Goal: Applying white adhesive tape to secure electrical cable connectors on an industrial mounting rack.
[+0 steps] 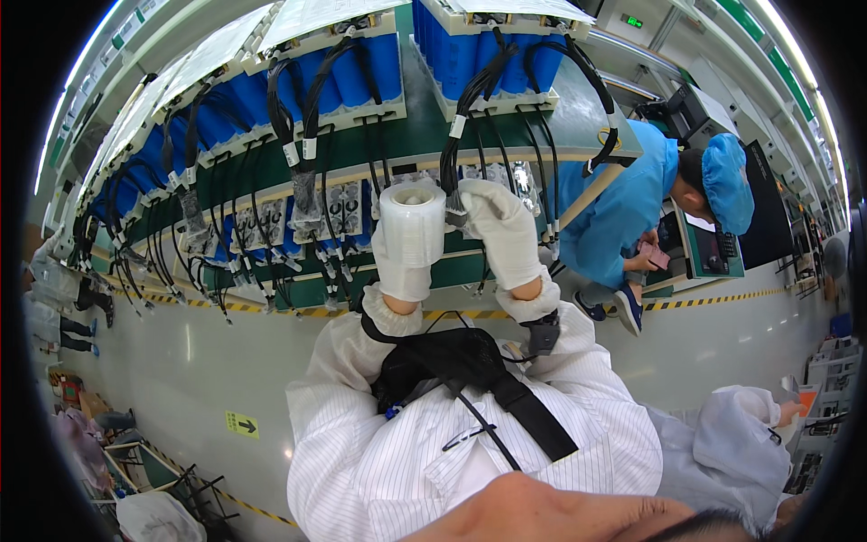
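My left hand [400, 278], in a white glove, grips a roll of clear stretch film [413, 228], its open core facing up. Close beside it, my gloved right hand [502, 233] is closed at the lower end of a black cable bundle [450, 164]. The bundle hangs from a pack of blue cylindrical cells [456, 65] at the edge of the green bench [424, 144]. Exactly how the fingers sit on the cables is partly hidden. To the left, another bundle end [306, 200] appears wrapped in clear film.
More blue cell packs [325, 77] line the bench to the left, with many loose black leads dangling over its front. Further packs sit on a lower shelf. A co-worker in a blue smock [623, 194] sits close on the right. Yellow-black floor tape [713, 302] runs past the bench.
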A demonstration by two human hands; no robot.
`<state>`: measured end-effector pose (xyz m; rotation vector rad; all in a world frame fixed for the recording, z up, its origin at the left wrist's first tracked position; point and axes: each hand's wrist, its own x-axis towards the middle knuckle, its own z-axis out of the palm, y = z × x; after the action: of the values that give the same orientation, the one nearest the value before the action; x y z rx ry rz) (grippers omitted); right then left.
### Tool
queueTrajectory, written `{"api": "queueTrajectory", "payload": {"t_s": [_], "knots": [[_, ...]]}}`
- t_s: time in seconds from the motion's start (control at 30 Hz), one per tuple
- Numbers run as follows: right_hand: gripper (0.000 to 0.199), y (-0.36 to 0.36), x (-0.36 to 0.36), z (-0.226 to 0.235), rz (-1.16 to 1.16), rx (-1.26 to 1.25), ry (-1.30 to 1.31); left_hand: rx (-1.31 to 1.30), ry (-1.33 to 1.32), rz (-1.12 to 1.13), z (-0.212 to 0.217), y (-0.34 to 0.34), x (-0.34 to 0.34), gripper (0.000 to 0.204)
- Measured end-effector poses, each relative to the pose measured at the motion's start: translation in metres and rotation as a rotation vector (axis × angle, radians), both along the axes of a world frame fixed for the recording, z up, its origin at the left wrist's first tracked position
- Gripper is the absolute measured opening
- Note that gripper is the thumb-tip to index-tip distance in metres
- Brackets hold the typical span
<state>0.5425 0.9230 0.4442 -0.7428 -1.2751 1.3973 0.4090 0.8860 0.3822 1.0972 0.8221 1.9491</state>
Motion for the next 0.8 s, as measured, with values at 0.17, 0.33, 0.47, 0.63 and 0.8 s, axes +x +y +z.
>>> {"api": "queueTrajectory", "payload": {"t_s": [0.17, 0.33, 0.47, 0.63, 0.8], "knots": [[0.024, -0.007, 0.004, 0.03, 0.137, -0.071, -0.162, 0.015, -0.333, -0.105, 0.016, -0.007, 0.0, 0.029], [0.025, 0.012, 0.006, 0.033, 0.24, -0.024, -0.28, -0.027, -0.09, 0.042, 0.029, 0.0, -0.013, 0.03], [0.021, 0.018, -0.004, 0.021, 0.372, 0.105, -0.04, -0.062, -0.098, 0.065, 0.02, 0.016, -0.015, 0.023], [0.024, 0.024, -0.007, 0.013, 0.388, 0.176, 0.106, -0.367, 0.001, -0.406, 0.028, 0.022, 0.01, 0.03], [0.014, 0.014, -0.015, 0.016, 0.101, 0.346, 0.03, -0.379, 0.195, -0.565, 0.003, 0.016, 0.013, 0.034]]}}
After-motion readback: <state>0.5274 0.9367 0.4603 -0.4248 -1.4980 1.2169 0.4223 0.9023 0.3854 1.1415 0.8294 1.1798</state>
